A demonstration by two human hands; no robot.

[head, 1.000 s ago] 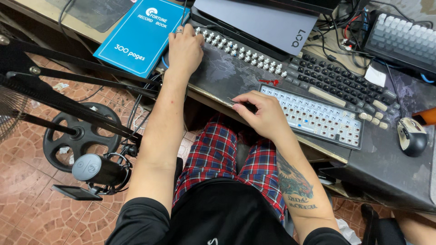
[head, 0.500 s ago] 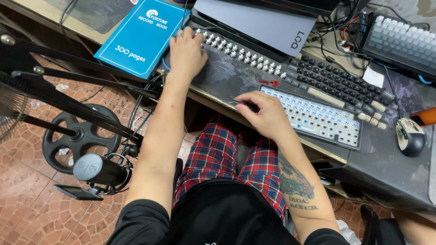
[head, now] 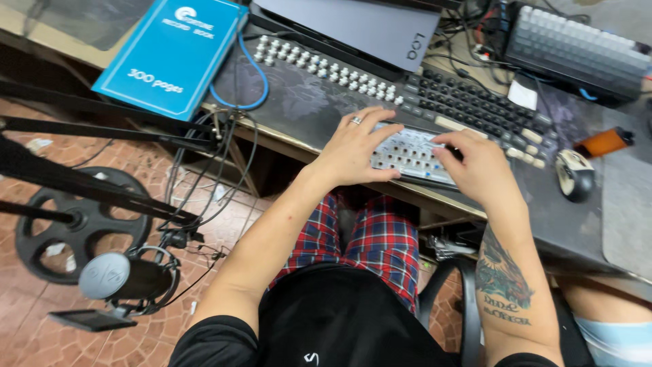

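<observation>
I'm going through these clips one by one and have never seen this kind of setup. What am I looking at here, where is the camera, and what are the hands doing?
There is no machine: a person wears a camera on the head, so the single view looks down over their own arms, plaid shorts and a cluttered desk.

Both hands rest on a small white keyboard at the desk's front edge. The left hand, wearing a ring, lies over its left end; the right hand covers its right end. Neither hand holds anything.

Behind it lie a black keyboard, a strip of loose pale keycaps on a dark mat, a closed grey laptop and another pale keyboard. A blue record book sits at the left, a mouse and an orange lighter at the right.

Below the desk, a microphone hangs on a black arm, above a weight plate on the tiled floor.
</observation>
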